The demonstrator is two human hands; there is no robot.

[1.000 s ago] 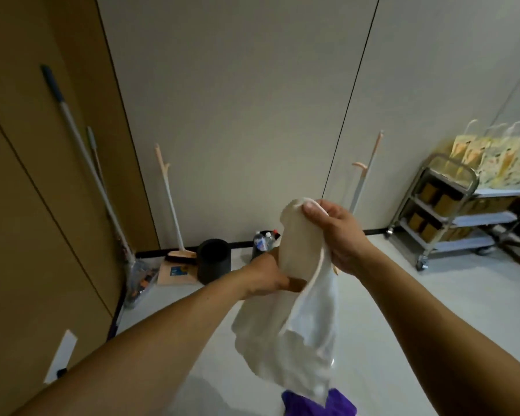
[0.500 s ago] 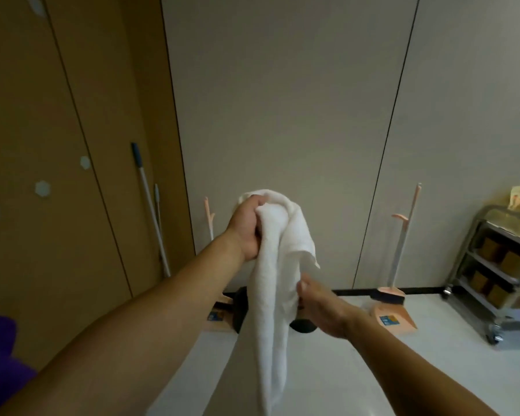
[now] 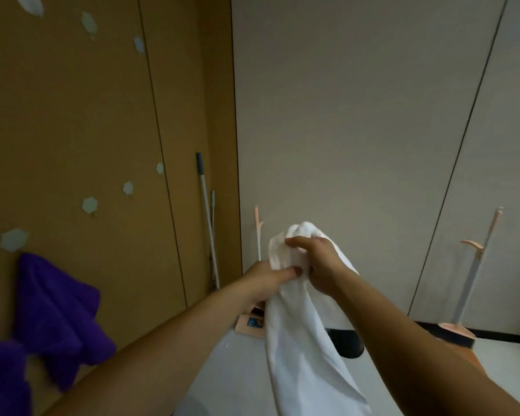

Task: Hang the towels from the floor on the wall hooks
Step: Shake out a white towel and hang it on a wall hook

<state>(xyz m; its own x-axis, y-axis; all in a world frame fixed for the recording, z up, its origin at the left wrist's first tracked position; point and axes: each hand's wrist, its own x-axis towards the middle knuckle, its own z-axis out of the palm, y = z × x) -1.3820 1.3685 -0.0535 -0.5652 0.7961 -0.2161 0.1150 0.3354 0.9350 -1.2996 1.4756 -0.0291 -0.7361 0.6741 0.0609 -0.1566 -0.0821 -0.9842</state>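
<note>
The brown panelled wall fills your left side, and the grey wall runs ahead of you to the right; they meet at the corner where a mop handle leans.

Your white towel is held up in the air in front of the grey wall, above the floor, bunched at its top and trailing down to the bottom edge of the view.

A purple towel hangs against the brown wall at the lower left, with a second purple one just below and left of it, cut off by the frame.

Your left hand has its grip closed on the white towel's bunched upper part, thumb pressed into the cloth. Your right hand is clamped over the top of the same bunch, fingers curled around it, touching the left thumb.

A black bin stands on the floor behind the towel. To the far right a peach dustpan stands upright by the grey wall, and a peach broom handle rises just left of your hands.

Pale hexagonal wall hooks dot the brown wall, bare, above the purple towels.
</note>
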